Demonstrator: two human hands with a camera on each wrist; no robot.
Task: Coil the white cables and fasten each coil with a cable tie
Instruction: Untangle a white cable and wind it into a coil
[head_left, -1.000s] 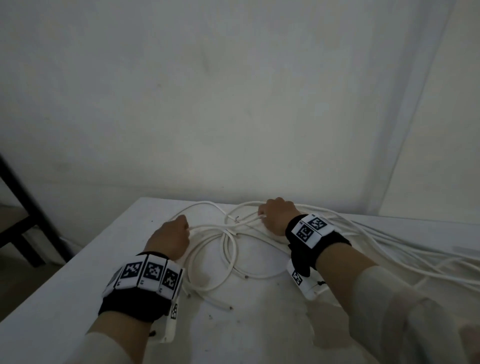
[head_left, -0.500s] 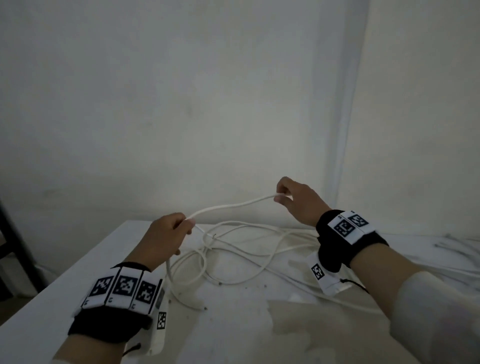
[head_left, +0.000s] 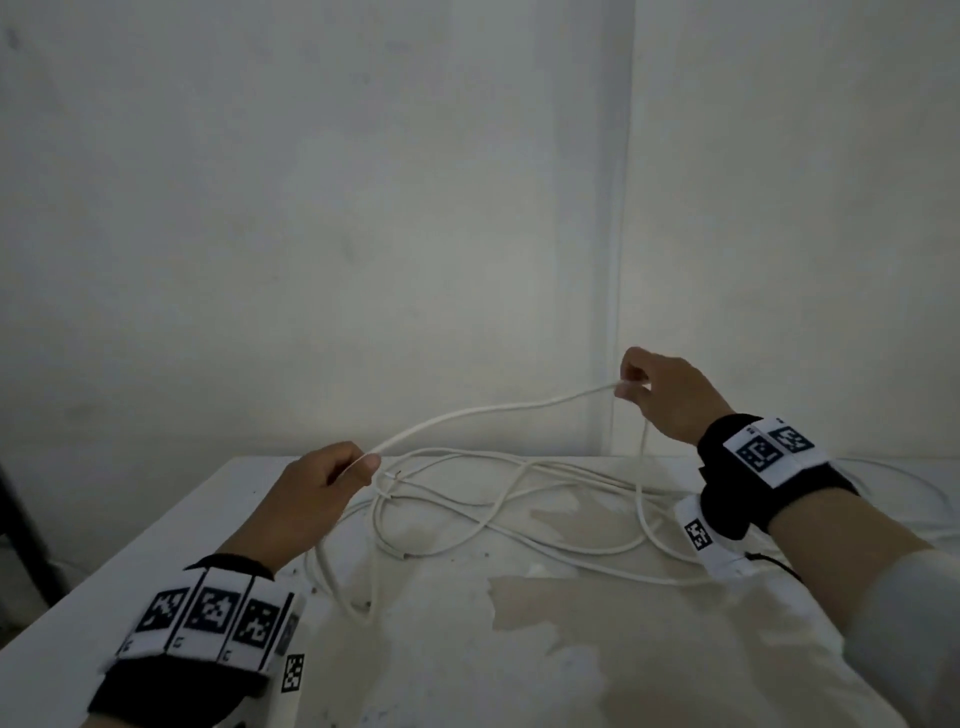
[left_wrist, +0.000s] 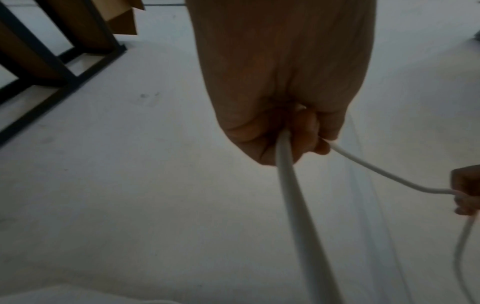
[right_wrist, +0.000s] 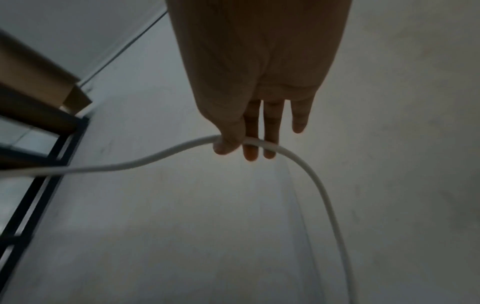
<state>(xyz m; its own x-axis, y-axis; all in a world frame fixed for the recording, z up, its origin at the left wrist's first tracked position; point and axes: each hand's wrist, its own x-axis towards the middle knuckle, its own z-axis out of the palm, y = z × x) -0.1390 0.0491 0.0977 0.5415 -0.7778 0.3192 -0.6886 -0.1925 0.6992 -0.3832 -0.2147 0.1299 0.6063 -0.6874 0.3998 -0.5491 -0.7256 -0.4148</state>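
Two hands on one white cable (head_left: 498, 410). Right hand (head_left: 670, 397): thumb and first fingers (right_wrist: 250, 151) pinch the cable, little finger hangs straight and idle. Left hand (head_left: 306, 499): fist curled round the same cable, thumb tip on top; the wrist view shows the cable running through the fist and out below.

The span between the hands hangs in the air in a shallow arc, higher at the right. From the right hand the cable drops down to the table (head_left: 156, 545). The rest of the white cables (head_left: 519, 499) lie in a loose tangle on the table, between and beyond the hands; a cut end (head_left: 395, 475) is just beside the left thumb.

Change: a second ago both hands were down on the pile. Half a second ago a short length was up. Now the right hand is higher and further right, so the lifted span is longer.

My read: one cable is being drawn out of the tangle, a first arm's length for looping. No coil formed yet, no cable tie in view. Risk: the strand drags neighbouring loops along or snags where the cables cross.

Outward: a bare wall behind, a dark metal frame (left_wrist: 64, 67) off to the left.
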